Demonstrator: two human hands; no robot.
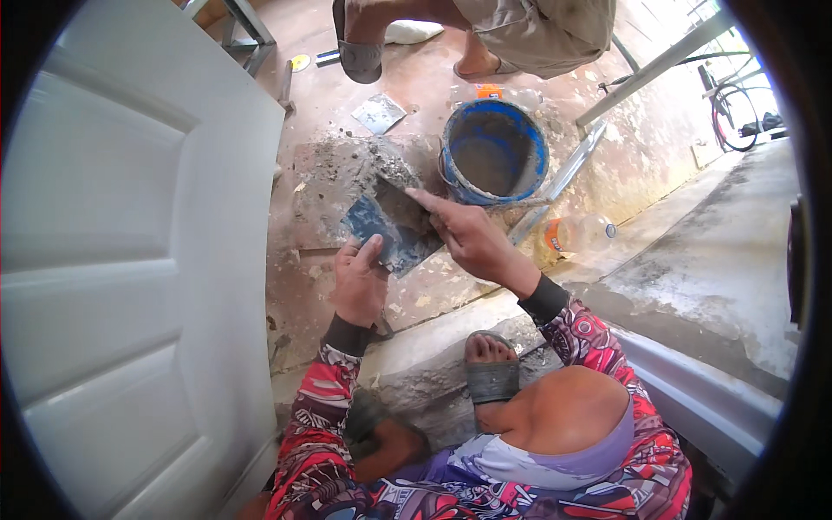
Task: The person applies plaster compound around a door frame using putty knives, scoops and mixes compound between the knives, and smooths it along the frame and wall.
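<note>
My left hand [360, 282] is closed on a flat blue plate [364, 221] smeared with grey mortar, its thumb lying on the top face. My right hand [477, 247] grips what looks like a trowel [399, 201], its index finger stretched toward the dark, mortar-coated blade; the handle is hidden in the hand. Blade and plate overlap, and I cannot tell exactly where they touch. Both are held over a mortar-strewn board [316, 227] on the floor. Just right of the board stands a blue bucket [542, 160] with grey mortar inside.
A white panelled door [165, 260] fills the left. Another person's sandalled foot [360, 56] is beyond the board. Clear bottles [594, 232] lie near the bucket, beside a metal bar [568, 178]. A pale square plate [379, 113] lies on the floor. My sandalled foot [492, 377] is below my hands.
</note>
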